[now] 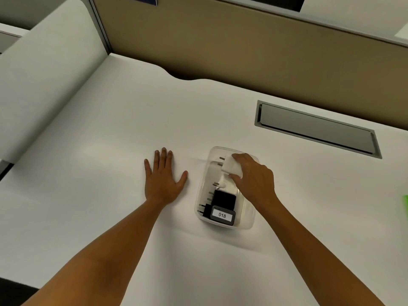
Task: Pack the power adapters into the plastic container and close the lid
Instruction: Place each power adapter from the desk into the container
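A clear plastic container (248, 219) stands open on the white desk, right of centre. Inside lie two black power adapters (223, 200), a small white one (221, 184) and a device with a label reading 018 (221, 215). My right hand (254, 175) holds a white power adapter (231, 165) over the far end of the container, prongs pointing left. My left hand (163, 177) rests flat on the desk just left of the container, fingers spread, holding nothing. No lid is in view.
The white desk (110, 151) stretches wide on the left. A grey cable hatch (315, 129) is set into it at the back right. A tan partition (242, 45) backs the desk. Something green (405, 208) shows at the right edge.
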Action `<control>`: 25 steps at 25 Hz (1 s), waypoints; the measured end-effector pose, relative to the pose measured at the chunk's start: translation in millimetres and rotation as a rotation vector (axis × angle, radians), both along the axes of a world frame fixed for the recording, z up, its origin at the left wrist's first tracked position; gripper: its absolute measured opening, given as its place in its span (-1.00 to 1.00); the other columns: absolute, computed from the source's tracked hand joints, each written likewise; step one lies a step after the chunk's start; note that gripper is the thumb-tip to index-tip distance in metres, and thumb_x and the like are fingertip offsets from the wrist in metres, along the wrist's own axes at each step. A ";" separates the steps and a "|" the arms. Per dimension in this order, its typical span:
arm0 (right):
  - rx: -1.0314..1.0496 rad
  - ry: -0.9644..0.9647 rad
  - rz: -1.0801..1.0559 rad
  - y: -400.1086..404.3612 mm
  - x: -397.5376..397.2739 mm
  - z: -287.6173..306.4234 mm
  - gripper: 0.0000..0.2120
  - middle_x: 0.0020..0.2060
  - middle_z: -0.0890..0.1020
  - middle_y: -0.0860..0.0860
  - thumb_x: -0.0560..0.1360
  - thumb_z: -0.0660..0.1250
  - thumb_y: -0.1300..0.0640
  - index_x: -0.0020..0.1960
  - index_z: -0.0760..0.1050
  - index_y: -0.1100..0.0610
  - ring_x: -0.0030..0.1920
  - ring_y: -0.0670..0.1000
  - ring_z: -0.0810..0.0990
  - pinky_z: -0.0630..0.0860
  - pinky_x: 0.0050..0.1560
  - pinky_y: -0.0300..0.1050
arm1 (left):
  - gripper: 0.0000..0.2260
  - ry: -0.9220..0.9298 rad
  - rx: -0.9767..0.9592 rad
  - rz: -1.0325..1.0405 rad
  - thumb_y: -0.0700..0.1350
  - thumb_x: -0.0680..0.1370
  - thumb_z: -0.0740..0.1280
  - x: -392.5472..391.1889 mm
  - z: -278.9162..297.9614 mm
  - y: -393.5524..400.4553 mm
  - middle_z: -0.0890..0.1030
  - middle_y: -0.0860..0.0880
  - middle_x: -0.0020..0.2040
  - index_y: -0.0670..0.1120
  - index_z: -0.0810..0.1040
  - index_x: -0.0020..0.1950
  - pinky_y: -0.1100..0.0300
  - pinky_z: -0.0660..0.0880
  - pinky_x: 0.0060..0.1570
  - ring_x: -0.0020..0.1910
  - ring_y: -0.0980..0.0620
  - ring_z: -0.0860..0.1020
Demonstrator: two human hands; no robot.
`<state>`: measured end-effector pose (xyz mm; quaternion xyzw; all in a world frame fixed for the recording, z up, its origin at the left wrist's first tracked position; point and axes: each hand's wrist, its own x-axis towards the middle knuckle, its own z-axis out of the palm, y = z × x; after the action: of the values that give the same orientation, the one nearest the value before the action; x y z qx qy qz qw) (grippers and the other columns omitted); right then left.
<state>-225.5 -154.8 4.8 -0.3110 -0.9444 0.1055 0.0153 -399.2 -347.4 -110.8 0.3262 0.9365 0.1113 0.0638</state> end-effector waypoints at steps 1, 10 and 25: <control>-0.048 -0.014 -0.017 -0.5 1.1 -4.7 -0.48 0.35 0.50 -0.09 0.50 0.34 -0.09 0.42 0.36 -0.02 0.11 0.10 0.62 0.52 0.03 -0.05 | -0.22 -0.004 -0.002 0.001 0.37 0.56 -0.04 0.4 0.2 0.0 -0.04 -0.06 0.65 -0.08 -0.03 0.64 -0.20 -0.14 0.56 0.63 -0.06 -0.13; -0.197 -0.029 -0.082 1.9 -12.6 -18.1 -0.49 0.32 0.44 0.05 0.49 0.40 0.16 0.41 0.38 0.11 0.16 0.16 0.58 0.53 0.07 -0.01 | -0.23 -0.001 0.033 0.010 0.36 0.56 -0.01 1.7 1.2 0.6 -0.01 -0.06 0.65 -0.08 0.01 0.63 -0.21 -0.13 0.56 0.63 -0.05 -0.11; -0.216 0.052 -0.109 3.2 -1.3 -31.5 -0.54 0.21 0.57 0.06 0.51 0.13 0.45 0.32 0.46 0.13 0.10 0.14 0.57 0.41 -0.04 -0.16 | -0.22 -0.015 0.027 0.007 0.38 0.55 -0.04 1.7 -0.9 -0.6 -0.02 -0.04 0.65 -0.07 0.00 0.64 -0.20 -0.12 0.56 0.63 -0.04 -0.12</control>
<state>-226.8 -151.6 -26.7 -0.3587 -0.9086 0.2134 0.0118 -397.5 -348.0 -111.7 0.3230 0.9356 0.1264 0.0660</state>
